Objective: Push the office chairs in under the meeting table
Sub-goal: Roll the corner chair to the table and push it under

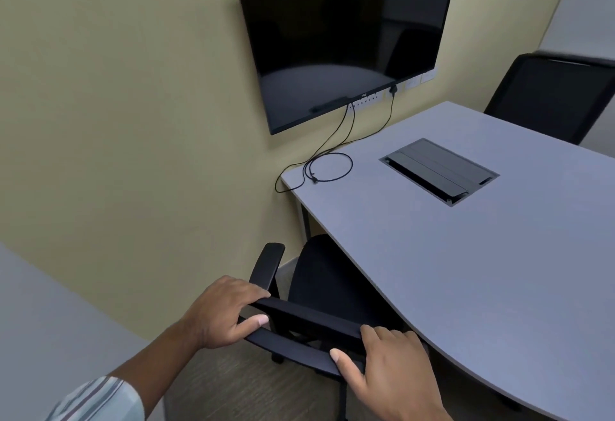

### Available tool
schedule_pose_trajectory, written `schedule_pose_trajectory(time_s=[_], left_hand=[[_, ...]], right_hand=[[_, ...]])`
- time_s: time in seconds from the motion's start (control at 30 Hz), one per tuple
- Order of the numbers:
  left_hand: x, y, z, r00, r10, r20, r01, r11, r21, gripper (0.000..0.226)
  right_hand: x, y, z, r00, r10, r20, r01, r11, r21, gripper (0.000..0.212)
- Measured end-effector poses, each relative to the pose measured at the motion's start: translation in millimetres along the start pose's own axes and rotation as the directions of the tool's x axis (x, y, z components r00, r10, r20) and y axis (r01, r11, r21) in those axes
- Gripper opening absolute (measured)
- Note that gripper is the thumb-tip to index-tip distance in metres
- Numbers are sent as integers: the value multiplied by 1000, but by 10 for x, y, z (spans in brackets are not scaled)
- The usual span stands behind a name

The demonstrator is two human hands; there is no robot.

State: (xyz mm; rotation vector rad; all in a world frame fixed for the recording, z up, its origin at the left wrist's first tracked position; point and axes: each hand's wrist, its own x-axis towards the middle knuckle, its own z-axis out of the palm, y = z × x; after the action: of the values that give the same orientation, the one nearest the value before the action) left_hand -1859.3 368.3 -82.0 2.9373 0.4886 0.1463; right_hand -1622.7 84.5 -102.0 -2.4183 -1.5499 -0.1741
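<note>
A black office chair (327, 287) stands at the near left edge of the grey meeting table (466, 247), its seat partly under the tabletop. Its left armrest (267, 266) sticks out beside the table. My left hand (223, 312) grips the left end of the chair's backrest top. My right hand (389, 370) grips the right end of the same backrest, close to the table's curved edge. A second black office chair (549, 94) stands at the table's far right side, its back showing above the tabletop.
A dark wall-mounted screen (342, 31) hangs on the beige wall, with black cables (329, 167) trailing onto the table's corner. A recessed cable box (439, 171) sits in the tabletop. Another grey surface (40, 327) lies at the near left. The floor is brown carpet.
</note>
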Motion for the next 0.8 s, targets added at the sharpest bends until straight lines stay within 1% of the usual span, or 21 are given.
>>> schedule_pose_trajectory(time_s=[0.1, 0.17, 0.23, 0.3, 0.37, 0.47, 0.57, 0.67, 0.8], left_hand=[[100, -228, -63, 999, 38, 19, -38, 999, -30, 53], [139, -221, 20, 995, 97, 3, -97, 995, -25, 55], [249, -234, -10, 994, 110, -4, -110, 993, -44, 55], [455, -867, -147, 987, 161, 9, -160, 985, -67, 56], [660, -940, -200, 980, 196, 26, -194, 980, -45, 52], [744, -1094, -182, 968, 249, 14, -248, 968, -24, 47], [961, -1300, -246, 961, 273, 41, -272, 962, -27, 46], [1118, -1446, -248, 947, 318, 48, -318, 948, -23, 47], [1394, -1633, -286, 934, 355, 50, -355, 935, -17, 51]], right_hand=[[46, -185, 86, 998, 51, -22, -51, 999, 1, 66], [27, -157, 98, 997, 72, -23, -72, 997, 14, 65], [3, -156, 106, 995, 98, -15, -98, 995, 1, 65], [386, -627, 313, 983, 161, -87, -165, 985, -45, 66], [428, -649, 248, 976, 215, -32, -215, 976, -13, 66], [523, -716, 334, 967, 249, -57, -253, 966, -61, 64], [654, -894, 374, 959, 274, -68, -278, 958, -70, 68], [774, -945, 388, 947, 299, -119, -309, 949, -71, 70], [967, -1044, 390, 933, 345, -104, -354, 931, -89, 66]])
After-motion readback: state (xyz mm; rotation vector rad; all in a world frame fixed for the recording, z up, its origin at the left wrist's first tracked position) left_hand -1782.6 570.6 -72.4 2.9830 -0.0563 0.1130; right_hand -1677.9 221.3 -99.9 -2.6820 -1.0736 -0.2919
